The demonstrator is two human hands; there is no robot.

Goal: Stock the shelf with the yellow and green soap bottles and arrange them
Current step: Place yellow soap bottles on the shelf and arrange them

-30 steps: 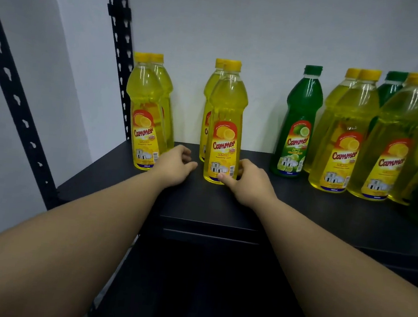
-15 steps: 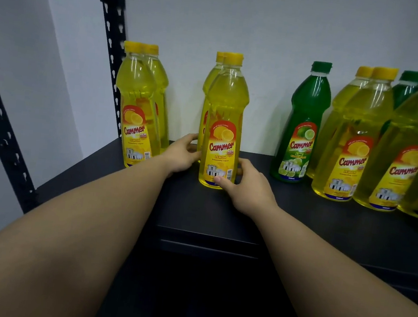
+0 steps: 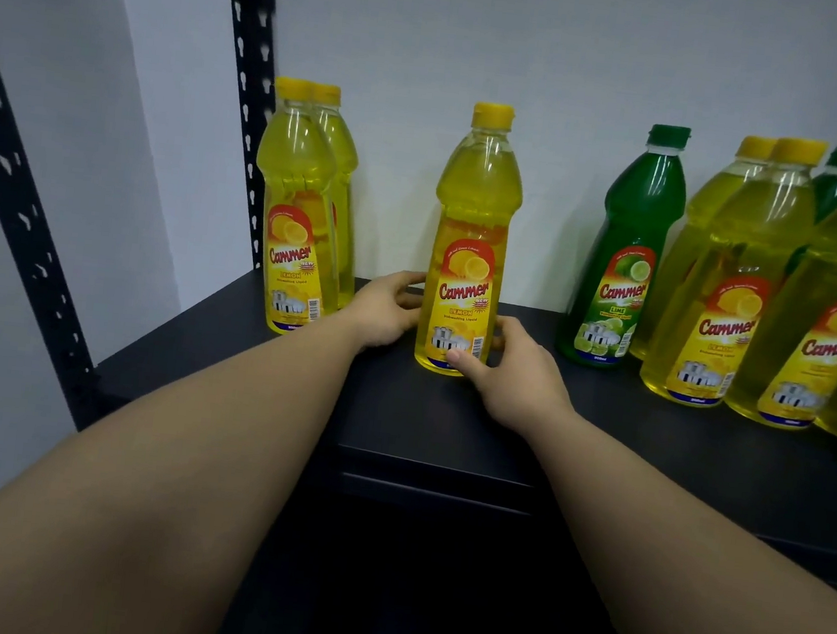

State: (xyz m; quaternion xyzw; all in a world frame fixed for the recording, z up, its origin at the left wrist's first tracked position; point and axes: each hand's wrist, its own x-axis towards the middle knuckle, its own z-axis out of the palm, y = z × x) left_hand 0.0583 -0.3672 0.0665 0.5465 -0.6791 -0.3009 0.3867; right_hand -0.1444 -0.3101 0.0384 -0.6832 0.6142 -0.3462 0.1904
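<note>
Both hands grip the base of an upright yellow bottle (image 3: pixel 471 250) on the black shelf (image 3: pixel 421 420): left hand (image 3: pixel 386 313) curled around its left side, right hand (image 3: pixel 514 373) pinching the front. A green bottle (image 3: pixel 630 246) stands well to its right.

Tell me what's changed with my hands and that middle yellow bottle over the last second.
Left hand moved from the shelf up beside the middle yellow bottle, reaching behind its base. Right hand stayed pinching the base. Green bottle and the other bottles unchanged.
</note>
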